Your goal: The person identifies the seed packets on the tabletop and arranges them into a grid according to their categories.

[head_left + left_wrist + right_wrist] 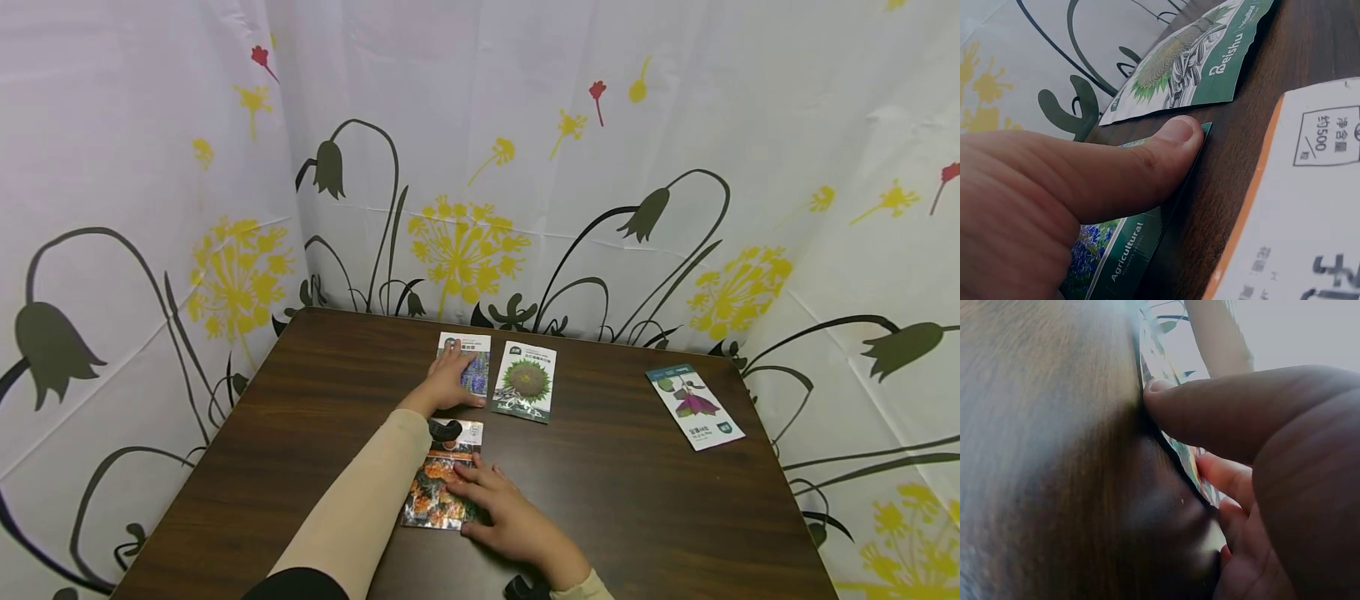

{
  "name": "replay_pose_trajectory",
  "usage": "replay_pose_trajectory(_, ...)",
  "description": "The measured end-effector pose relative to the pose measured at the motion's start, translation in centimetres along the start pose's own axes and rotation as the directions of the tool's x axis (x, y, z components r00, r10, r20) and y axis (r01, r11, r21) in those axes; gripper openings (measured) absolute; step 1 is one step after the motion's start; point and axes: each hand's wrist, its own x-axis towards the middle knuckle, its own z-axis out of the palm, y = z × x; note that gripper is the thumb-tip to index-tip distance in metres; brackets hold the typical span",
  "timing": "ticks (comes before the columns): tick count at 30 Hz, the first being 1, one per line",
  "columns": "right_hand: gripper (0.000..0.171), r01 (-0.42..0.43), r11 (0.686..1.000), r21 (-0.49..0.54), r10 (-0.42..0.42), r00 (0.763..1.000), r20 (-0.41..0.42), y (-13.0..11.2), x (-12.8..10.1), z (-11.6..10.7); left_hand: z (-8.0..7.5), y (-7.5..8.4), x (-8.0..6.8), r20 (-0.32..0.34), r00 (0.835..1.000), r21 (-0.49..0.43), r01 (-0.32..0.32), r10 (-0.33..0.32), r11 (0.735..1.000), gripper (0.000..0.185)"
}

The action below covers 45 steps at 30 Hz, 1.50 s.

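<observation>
My left hand (444, 385) rests on a seed packet with purple-blue flowers (477, 379) at the back of the table. Its fingers lie extended over the packet, and in the left wrist view the thumb lies across the green lower edge. Nearer the front is a packet with orange flowers (431, 496), partly hidden by the left wrist. My right hand (513, 517) touches this packet's right side with spread fingers, the thumb at its edge. Just right of the left hand lies a packet picturing a green-rimmed sunflower head (527, 379).
Another seed packet, with a magenta bloom (697, 406), lies tilted near the right edge of the brown wooden table (600, 475). A white curtain (465, 100) printed with flowers hangs behind the table and along both sides.
</observation>
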Motion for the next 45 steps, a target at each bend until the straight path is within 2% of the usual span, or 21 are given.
replay_pose_trajectory(7, 0.066, 0.017, 0.999, 0.027, -0.017, 1.0, -0.004, -0.2, 0.1, 0.0, -0.2, -0.2, 0.0, 0.0, 1.0, 0.008, 0.0, 0.0, 1.0, 0.111)
replay_pose_trajectory(11, 0.064, 0.028, 0.996, 0.082, -0.027, 1.0, -0.016, -0.2, 0.1, 0.0, -0.2, -0.1, 0.1, 0.001, 1.0, -0.001, 0.001, -0.001, 1.0, 0.112)
replay_pose_trajectory(17, 0.056, -0.009, 0.985, 0.172, 0.015, 0.999, -0.033, -0.1, 0.0, -0.2, -0.4, 0.2, -0.1, -0.003, 1.0, -0.001, -0.004, 0.004, 1.0, 0.111)
replay_pose_trajectory(20, 0.052, -0.03, 0.98, 0.196, 0.04, 0.998, -0.045, -0.2, -0.2, -1.1, -0.5, 0.5, -0.3, 0.0, 1.0, -0.008, -0.003, 0.003, 1.0, 0.111)
replay_pose_trajectory(24, 0.049, -0.047, 0.982, 0.182, 0.06, 0.996, -0.067, -0.5, -0.7, -3.8, -0.5, 0.8, -0.3, 0.006, 1.0, -0.019, 0.005, -0.005, 1.0, 0.112)
replay_pose_trajectory(27, 0.044, -0.041, 0.993, 0.109, 0.055, 0.99, -0.129, -0.4, -1.5, -6.5, -0.4, 0.7, -0.3, 0.009, 1.0, -0.02, 0.015, -0.014, 1.0, 0.112)
replay_pose_trajectory(30, 0.043, -0.027, 0.999, 0.028, 0.033, 0.973, -0.23, 0.5, -2.3, -9.0, -0.4, 0.4, -0.3, 0.008, 1.0, -0.017, 0.018, -0.018, 1.0, 0.113)
replay_pose_trajectory(35, 0.046, -0.045, 0.999, -0.006, 0.04, 0.937, -0.346, 2.3, -3.9, -12.9, -0.3, 0.3, -0.4, -0.001, 1.0, -0.019, 0.011, -0.012, 1.0, 0.112)
replay_pose_trajectory(40, 0.045, -0.111, 0.994, 0.01, 0.106, 0.914, -0.391, 4.7, -5.9, -15.8, -0.1, 0.2, -0.4, 0.003, 1.0, -0.019, 0.004, -0.004, 1.0, 0.113)
replay_pose_trajectory(45, 0.042, -0.202, 0.979, 0.01, 0.189, 0.898, -0.397, 7.4, -7.4, -18.5, -0.2, 0.3, -0.3, 0.0, 1.0, -0.015, 0.0, 0.0, 1.0, 0.111)
